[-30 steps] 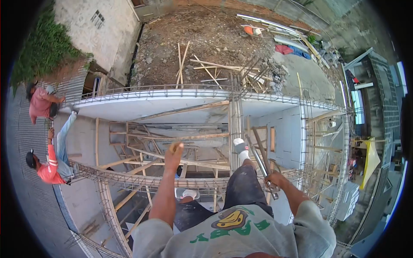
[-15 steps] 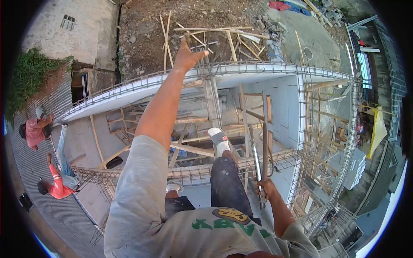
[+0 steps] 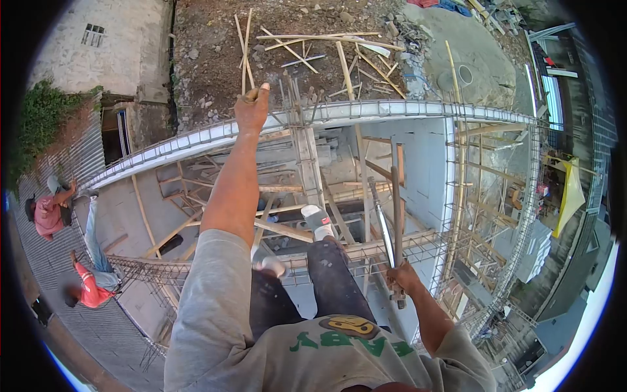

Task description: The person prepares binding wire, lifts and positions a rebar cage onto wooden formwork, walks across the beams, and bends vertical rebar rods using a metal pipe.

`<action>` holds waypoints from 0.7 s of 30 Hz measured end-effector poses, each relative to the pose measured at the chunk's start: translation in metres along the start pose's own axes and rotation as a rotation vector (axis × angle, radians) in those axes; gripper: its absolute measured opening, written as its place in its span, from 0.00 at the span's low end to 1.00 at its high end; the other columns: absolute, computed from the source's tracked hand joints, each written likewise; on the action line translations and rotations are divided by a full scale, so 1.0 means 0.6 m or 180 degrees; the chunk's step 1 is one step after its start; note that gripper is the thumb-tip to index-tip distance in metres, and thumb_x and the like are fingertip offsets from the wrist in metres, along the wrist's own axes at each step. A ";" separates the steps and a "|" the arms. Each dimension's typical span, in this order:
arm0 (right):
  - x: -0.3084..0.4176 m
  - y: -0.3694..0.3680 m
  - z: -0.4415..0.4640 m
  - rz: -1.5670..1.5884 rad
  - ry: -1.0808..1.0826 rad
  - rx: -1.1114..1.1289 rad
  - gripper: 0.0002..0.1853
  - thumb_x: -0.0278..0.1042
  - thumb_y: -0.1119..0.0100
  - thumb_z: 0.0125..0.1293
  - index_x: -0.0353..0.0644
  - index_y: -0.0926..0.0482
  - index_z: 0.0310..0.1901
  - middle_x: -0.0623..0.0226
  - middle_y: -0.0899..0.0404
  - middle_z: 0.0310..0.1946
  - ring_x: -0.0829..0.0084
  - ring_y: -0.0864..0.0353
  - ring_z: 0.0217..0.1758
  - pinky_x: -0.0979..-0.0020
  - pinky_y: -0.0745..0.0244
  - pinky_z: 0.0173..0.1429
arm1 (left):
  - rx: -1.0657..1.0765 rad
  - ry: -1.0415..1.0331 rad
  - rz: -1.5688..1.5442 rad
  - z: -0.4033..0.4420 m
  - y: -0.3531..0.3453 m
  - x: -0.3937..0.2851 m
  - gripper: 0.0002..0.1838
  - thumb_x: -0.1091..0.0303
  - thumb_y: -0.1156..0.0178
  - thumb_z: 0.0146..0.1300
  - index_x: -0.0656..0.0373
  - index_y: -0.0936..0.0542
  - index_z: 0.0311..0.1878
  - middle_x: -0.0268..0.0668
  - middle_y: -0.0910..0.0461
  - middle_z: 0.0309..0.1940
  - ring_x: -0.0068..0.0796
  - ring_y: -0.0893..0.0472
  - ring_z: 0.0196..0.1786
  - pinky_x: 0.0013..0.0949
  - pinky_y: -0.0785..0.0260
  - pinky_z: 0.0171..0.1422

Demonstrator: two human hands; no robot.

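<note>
My left hand [image 3: 252,112] reaches far forward at arm's length, fingers curled in and thumb up. Nothing shows in it. Just beyond the wrist runs a rebar cage [image 3: 215,135] along the top of a white wall. Lower right, my right hand [image 3: 403,277] is wrapped round a shiny metal bar tool [image 3: 384,228] and a rusty brown bar [image 3: 396,209], both pointing forward; what kind of tools they are I cannot tell. Below me, one white-shod foot [image 3: 317,219] is forward near timber, and the other foot [image 3: 271,266] is blurred near a second rebar cage [image 3: 300,262].
I am high above rooms crossed by wooden props [image 3: 284,230]. Upright rebar [image 3: 292,95] sticks up ahead. Two people, one in a pink top [image 3: 49,212] and one in a red top [image 3: 96,291], sit at the left by a corrugated roof [image 3: 52,281]. Bamboo scaffolding [image 3: 462,170] stands right.
My left hand has come down and left, its spread fingers now curled in. My trailing foot has moved forward. The bars stay in my right hand, and the view has shifted slightly.
</note>
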State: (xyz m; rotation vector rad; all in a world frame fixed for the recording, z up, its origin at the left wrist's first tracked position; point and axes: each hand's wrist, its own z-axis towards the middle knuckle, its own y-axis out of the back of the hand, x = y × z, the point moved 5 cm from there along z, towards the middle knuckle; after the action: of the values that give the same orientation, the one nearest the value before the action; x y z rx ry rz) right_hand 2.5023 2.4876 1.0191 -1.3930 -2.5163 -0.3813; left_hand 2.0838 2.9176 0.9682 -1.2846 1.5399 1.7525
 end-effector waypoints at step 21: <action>0.284 0.098 -0.104 -0.0546 -0.0937 -0.0398 0.24 0.38 0.35 0.43 0.33 0.24 0.42 0.47 0.20 0.32 0.58 0.19 0.40 0.62 0.26 0.46 | -0.0092 0.0102 0.0892 -0.039 -0.014 -0.021 0.19 0.54 0.46 0.63 0.58 0.24 0.23 0.46 0.24 0.21 0.51 0.24 0.27 0.45 0.33 0.31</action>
State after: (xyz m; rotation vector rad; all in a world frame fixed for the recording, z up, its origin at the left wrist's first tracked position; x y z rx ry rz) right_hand 2.4696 2.6309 1.1405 -1.3686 -2.9092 -0.3967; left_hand 2.1042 2.9006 0.9767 -1.1599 1.7904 1.9373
